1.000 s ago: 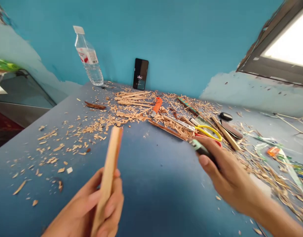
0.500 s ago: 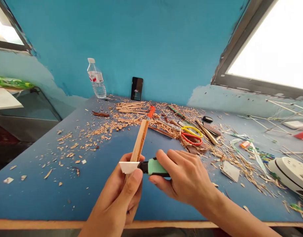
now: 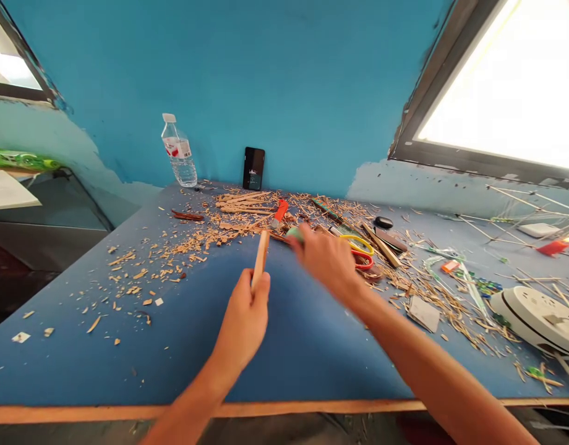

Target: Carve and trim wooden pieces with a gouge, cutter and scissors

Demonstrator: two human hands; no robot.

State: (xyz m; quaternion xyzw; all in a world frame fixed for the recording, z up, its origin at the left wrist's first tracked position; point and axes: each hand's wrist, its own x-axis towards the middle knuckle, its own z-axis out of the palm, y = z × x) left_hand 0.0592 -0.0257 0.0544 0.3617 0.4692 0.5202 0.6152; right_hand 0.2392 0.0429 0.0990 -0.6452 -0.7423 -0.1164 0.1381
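A pale wooden stick stands up out of my left hand, whose fingers are wrapped round its lower end. To the right, over the wood shavings, my right hand is closed on the green-handled knife; the hand is slightly blurred and the blade cannot be made out. Just behind the stick's tip lies an orange-handled tool. Scissors with yellow and red handles lie right beside my right hand, partly hidden by it.
A water bottle and an upright phone stand by the blue wall. Shavings and thin sticks cover the back of the blue table. At the right are a white power strip, a black oval object and a stick frame.
My right hand has moved forward with the knife, away from the stick. My left hand has moved slightly forward with the stick, which stands apart from the orange-handled tool.
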